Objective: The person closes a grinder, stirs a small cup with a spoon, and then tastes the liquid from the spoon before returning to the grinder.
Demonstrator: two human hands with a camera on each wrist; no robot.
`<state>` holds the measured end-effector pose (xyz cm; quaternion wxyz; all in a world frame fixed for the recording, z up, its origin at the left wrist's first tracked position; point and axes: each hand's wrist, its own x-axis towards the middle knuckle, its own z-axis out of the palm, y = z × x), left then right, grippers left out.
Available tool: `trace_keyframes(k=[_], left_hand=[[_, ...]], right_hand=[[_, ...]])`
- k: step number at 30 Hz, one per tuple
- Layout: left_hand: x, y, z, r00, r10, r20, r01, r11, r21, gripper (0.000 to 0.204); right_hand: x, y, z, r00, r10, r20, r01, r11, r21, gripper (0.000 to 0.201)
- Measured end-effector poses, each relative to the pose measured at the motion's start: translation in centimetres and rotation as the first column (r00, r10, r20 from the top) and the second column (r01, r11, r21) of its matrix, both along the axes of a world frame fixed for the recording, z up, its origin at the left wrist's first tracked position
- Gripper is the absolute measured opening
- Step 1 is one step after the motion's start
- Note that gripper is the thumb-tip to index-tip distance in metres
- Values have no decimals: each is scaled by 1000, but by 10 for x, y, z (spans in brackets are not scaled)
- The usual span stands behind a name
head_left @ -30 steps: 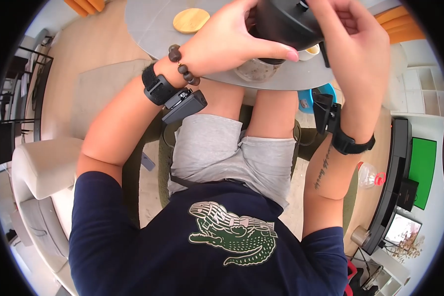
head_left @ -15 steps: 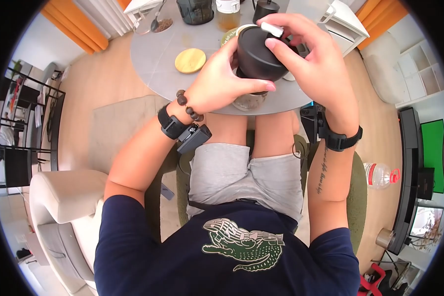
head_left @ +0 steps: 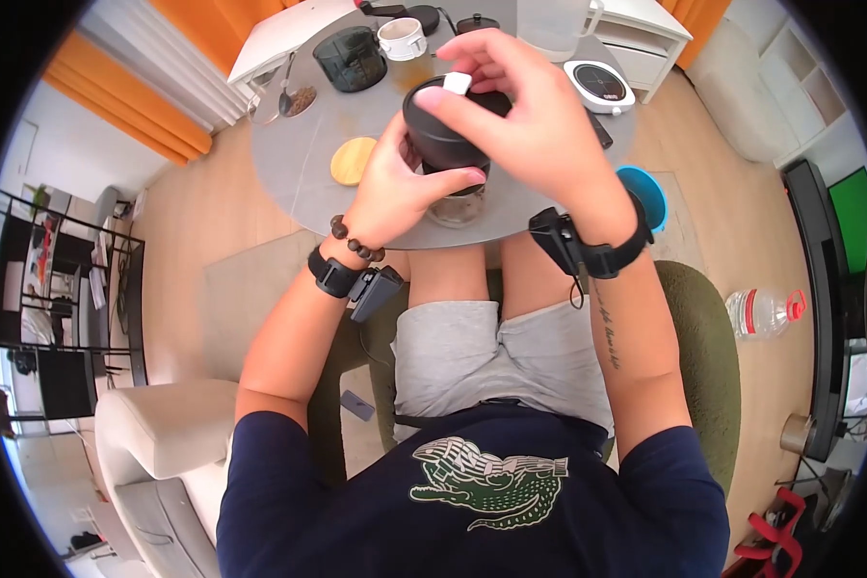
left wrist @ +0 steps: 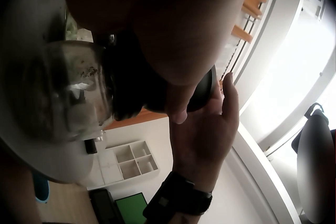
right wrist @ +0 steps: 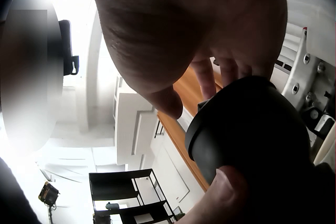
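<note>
My left hand [head_left: 390, 197] grips the side of a round black container [head_left: 443, 140], its thumb across the front. A clear glass jar [head_left: 458, 207] with dark specks stands under it at the table's near edge; the left wrist view shows this jar [left wrist: 86, 95] beside the black part. My right hand [head_left: 544, 125] is above the black top, thumb and fingers around a small white piece [head_left: 457, 84]. In the right wrist view the black container [right wrist: 247, 134] sits below my right hand [right wrist: 184, 29]; the contact of its fingertips is partly hidden.
On the grey table [head_left: 299, 183] are a wooden disc [head_left: 354, 161], a dark clear container [head_left: 350, 60], a white-topped cup [head_left: 403, 40], a spoon, a white scale [head_left: 599, 85] and a clear pitcher [head_left: 552, 27]. A blue bin [head_left: 643, 197] stands beside the table.
The head view has shifted, bringing more of the table into sight. Both hands remain at the black container; my right hand has turned over its top, and its fingers have shifted around the white piece.
</note>
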<state>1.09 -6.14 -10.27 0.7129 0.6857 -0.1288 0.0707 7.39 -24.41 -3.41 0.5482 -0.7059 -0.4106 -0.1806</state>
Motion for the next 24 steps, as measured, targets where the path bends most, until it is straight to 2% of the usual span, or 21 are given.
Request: trace_keyframes(k=[1, 2, 6, 8, 9, 11, 12, 14, 15, 16, 18, 19, 20, 22, 23, 24], left_hand=[[2, 1, -2, 1000, -8, 4, 8, 1000, 1, 91], [2, 0, -1, 1000, -19, 0, 19, 1000, 8, 91], [1, 2, -2, 999, -20, -36, 20, 1000, -3, 92], [1, 2, -2, 999, -8, -48, 9, 1000, 9, 93], [0, 2, -2, 999, -17, -35, 18, 1000, 11, 93], [-1, 2, -1, 999, -31, -25, 32, 999, 17, 94], [-1, 1, -1, 999, -36, -9, 36, 999, 31, 94], [-1, 1, -1, 999, -48, 4, 47, 998, 47, 94], [-1, 2, -2, 999, -35, -19, 36, 998, 49, 94], [0, 3, -3, 999, -20, -42, 22, 998, 52, 93], [1, 7, -4, 998, -18, -53, 21, 999, 43, 92], [2, 9, -5, 998, -14, -67, 15, 1000, 27, 90], [-1, 10, -6, 998, -12, -59, 15, 999, 38, 90], [1, 14, -7, 997, -51, -54, 53, 998, 37, 86], [1, 15, -9, 997, -52, -55, 55, 998, 43, 86], [1, 17, -12, 997, -65, -50, 67, 997, 44, 85]], right_hand=[[-2, 2, 0, 998, -57, 10, 57, 998, -9, 43], [-1, 3, -1, 998, -67, 6, 67, 998, -3, 43], [3, 3, -5, 998, 19, -52, -14, 996, 86, 34], [8, -4, -4, 961, 231, -150, -216, 970, 110, 36], [13, -10, -2, 961, 228, -155, -212, 970, 115, 36], [22, -28, 9, 884, 438, -164, -441, 897, 22, 43], [23, -33, 16, 885, 433, -168, -435, 900, 26, 43], [24, -43, 30, 789, 557, -259, -588, 807, -57, 54], [24, -44, 35, 759, 545, -356, -596, 802, -42, 50], [29, -37, 26, 761, 543, -355, -592, 805, -38, 50], [41, -19, 7, 752, 597, -279, -582, 801, 144, 43], [39, -22, 2, 833, 486, -264, -502, 865, 8, 49], [30, -21, -4, 895, 406, -185, -418, 908, -28, 48], [28, -16, -18, 929, 367, -42, -367, 930, 11, 47], [25, -19, -19, 930, 366, -40, -366, 931, 16, 47], [21, -22, -20, 946, 323, 29, -323, 946, -25, 50]])
